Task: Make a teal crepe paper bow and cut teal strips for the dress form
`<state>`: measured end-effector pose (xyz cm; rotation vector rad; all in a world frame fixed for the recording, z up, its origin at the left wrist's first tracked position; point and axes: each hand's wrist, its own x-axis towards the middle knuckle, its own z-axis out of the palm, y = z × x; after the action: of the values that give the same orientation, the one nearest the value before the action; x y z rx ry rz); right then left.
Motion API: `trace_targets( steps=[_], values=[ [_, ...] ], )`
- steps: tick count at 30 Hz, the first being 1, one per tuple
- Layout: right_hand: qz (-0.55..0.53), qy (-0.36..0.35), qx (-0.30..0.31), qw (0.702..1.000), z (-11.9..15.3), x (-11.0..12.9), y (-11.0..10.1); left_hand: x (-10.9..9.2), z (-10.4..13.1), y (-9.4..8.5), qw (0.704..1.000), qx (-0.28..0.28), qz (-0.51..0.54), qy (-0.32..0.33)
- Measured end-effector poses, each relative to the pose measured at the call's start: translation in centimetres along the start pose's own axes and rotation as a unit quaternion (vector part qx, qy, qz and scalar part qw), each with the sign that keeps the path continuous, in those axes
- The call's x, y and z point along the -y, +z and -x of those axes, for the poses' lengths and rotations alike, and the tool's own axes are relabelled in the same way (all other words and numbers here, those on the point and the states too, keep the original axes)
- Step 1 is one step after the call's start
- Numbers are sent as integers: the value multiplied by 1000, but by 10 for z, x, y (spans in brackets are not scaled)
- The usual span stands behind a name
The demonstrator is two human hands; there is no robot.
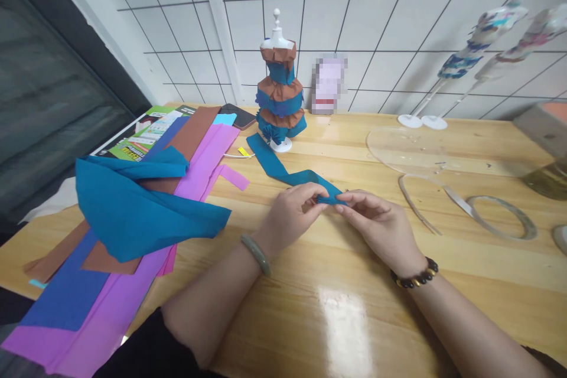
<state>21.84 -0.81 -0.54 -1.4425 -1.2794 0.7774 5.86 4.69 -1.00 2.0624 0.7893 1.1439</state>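
Note:
A long teal paper strip (305, 176) runs from beside the small dress form down to my hands. My left hand (295, 212) pinches the strip near its end, where small folds show between finger and thumb. Close beside it, my right hand (383, 227) pinches the tip of the same strip. Behind the strip stands the white dress form (281, 88), upright on a round base and wrapped in brown and teal ruffled paper. To the left, a large folded teal sheet (137, 218) lies over brown, blue and purple paper (212, 153).
A dark phone (239, 116) and a green printed packet (133, 139) lie at the back left. Two more dress forms (460, 65) stand at the back right. Nearer are a clear round sheet (405, 150), a tape roll (502, 217) and a box (543, 130) at the right edge.

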Motion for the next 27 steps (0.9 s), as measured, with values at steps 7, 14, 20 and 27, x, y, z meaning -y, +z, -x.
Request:
trace_targets(
  steps=[7, 14, 20, 27],
  values=[
    [24, -4, -9, 1000, 0, -1, -2, 1, -1, 0, 1000, -3, -19, 23],
    [48, -23, -18, 998, 0, -1, -2, 1, 0, -1, 1000, -18, -15, -17],
    [73, -56, -6, 996, -1, 0, -3, 1, -1, -1, 1000, -22, -21, 0],
    [90, -91, 2, 992, -1, -3, -4, 0, -1, -2, 1000, -17, -19, 6]
  ],
)
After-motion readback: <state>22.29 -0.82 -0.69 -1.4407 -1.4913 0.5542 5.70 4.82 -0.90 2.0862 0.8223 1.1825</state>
